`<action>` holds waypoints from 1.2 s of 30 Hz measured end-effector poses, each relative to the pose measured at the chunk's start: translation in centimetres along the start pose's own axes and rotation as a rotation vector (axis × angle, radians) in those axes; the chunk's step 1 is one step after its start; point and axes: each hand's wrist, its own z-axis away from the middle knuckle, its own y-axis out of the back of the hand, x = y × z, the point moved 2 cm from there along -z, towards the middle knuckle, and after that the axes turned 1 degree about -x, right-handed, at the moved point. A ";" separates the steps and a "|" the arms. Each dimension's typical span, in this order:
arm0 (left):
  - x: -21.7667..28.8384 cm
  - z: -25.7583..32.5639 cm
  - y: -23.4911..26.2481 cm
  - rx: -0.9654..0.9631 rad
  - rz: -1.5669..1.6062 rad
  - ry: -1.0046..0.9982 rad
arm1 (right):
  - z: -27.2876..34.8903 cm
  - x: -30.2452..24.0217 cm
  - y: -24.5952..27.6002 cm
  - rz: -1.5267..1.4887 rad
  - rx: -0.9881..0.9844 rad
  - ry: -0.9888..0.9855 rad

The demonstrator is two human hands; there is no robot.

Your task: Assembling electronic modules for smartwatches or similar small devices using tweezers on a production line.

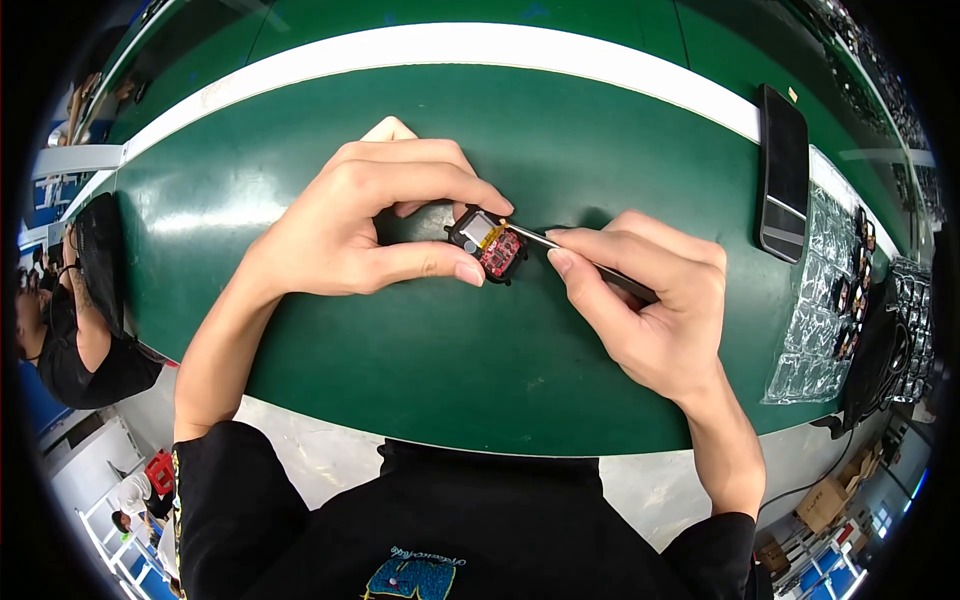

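Between the thumb and fingers of my left hand [375, 215] sits a small black-cased electronic device [490, 243], held just above the table. Its open face shows a silver block, a strip of yellow tape and a red circuit board. My right hand [655, 290] is closed on a pair of dark tweezers [610, 272], pinched by thumb and forefinger. The tweezers' tip reaches the device's upper right edge, beside the yellow tape. Whether the tip grips any part there is too small to tell.
The table top [420, 350] is green, with a white strip [480, 45] along its far side. At right lie a black phone-like slab [782, 175], clear plastic compartment trays [815, 290] with small parts, and a black bag [875, 365]. Another person [85, 330] sits at far left.
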 end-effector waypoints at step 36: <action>0.6 -0.3 -0.1 -0.045 -0.116 -0.045 | 0.3 0.2 -0.3 0.009 0.024 0.072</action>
